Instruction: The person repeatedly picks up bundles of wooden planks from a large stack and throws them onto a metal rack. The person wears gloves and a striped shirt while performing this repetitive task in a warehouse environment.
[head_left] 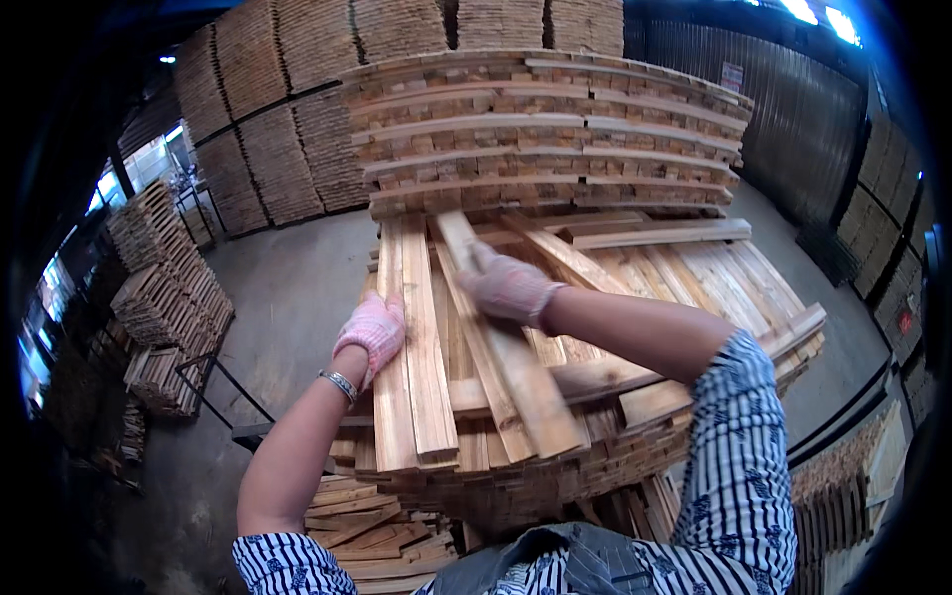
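Beneath the right fingers (483, 260), a blurred plank (536, 395)

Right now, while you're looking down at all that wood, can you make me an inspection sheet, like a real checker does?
Surface: a layered wood pile, with a crosswise strip over it.
Job's things: two side-by-side boards on the left; a blurred board slants beside them.
Clutter: loose wood pieces lie low at the left.
Hands: the gloved left hand touches the two boards' left edge; the gloved right hand is at the blurred board, grip unclear.
Cables: nothing seen.
Surroundings: grey floor, tall lumber stack behind, corrugated wall.
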Demonstrator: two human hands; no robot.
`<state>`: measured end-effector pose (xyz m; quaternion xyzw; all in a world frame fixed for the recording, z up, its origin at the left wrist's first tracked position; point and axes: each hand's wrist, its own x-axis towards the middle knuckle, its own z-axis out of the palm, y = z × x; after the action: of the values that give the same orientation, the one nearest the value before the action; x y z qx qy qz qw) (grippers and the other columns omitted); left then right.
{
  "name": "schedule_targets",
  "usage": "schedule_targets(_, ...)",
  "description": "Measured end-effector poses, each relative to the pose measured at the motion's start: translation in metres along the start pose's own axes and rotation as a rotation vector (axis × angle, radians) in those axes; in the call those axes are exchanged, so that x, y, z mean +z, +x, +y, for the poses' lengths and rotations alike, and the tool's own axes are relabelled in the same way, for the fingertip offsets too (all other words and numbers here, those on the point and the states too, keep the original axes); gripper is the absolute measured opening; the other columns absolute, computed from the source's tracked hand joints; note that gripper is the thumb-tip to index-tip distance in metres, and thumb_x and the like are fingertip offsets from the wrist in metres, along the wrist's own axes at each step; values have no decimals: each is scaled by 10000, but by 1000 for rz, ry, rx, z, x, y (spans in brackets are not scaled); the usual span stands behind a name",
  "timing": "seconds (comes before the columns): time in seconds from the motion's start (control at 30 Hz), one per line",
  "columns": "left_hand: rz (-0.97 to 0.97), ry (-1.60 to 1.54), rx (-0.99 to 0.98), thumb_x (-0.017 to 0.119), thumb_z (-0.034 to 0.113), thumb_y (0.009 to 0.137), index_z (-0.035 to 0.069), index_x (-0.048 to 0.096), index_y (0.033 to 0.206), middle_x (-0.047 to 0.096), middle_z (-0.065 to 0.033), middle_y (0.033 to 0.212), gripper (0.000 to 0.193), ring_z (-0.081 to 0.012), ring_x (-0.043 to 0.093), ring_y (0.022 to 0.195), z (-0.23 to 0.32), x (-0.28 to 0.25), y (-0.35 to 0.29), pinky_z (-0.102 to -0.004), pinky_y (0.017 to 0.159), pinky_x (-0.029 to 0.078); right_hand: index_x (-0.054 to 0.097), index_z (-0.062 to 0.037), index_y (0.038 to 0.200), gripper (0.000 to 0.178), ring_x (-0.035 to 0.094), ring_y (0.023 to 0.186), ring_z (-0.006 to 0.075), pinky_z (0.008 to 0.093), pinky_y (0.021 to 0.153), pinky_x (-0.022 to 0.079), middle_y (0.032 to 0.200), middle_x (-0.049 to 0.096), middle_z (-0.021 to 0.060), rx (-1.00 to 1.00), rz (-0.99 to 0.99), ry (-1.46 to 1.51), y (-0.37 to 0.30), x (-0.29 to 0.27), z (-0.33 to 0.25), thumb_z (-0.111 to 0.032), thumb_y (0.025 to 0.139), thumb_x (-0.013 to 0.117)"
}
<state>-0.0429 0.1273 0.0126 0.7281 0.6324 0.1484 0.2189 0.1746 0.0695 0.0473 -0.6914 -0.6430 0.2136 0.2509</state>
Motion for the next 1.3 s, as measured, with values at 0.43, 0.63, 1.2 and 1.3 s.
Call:
schedule_targets(0.43,-222,-434,13,646,423,938,-99,555,1264,688,-183,1112,622,-208,700,910,-27,-54,6,-358,768,583,611,21,1246,370,706,1005,385,562,895,492,1035,701,220,-470,-130,-936,66,91,-49,-216,964,576)
schedule_targets(0.63,-129,-466,-21,667,377,945,-81,529,1301,680,-197,1137,596,-230,704,930,-65,-60,29,-361,782,589,687,2,1192,331,735,952,345,553,829,535,1061,743,156,-459,-65,-947,108,147,-63,-221,965,595)
schedule_targets(1.2,-79,-146,106,661,525,920,-70,577,1270,689,-246,1163,696,-318,685,1043,-65,-46,64,-410,918,534,219,32,1562,933,511,1328,389,435,1113,433,1530,394,313,-123,-443,490,11,0,-25,-504,920,633)
schedule_targets(1.3,-102,106,43,555,578,949,-52,453,1410,612,-285,1304,788,-383,629,1169,-35,-67,26,-427,1018,487,320,-35,1529,858,558,1256,417,498,1002,512,1429,468,299,-201,-42,-517,-9,-55,31,-515,892,636)
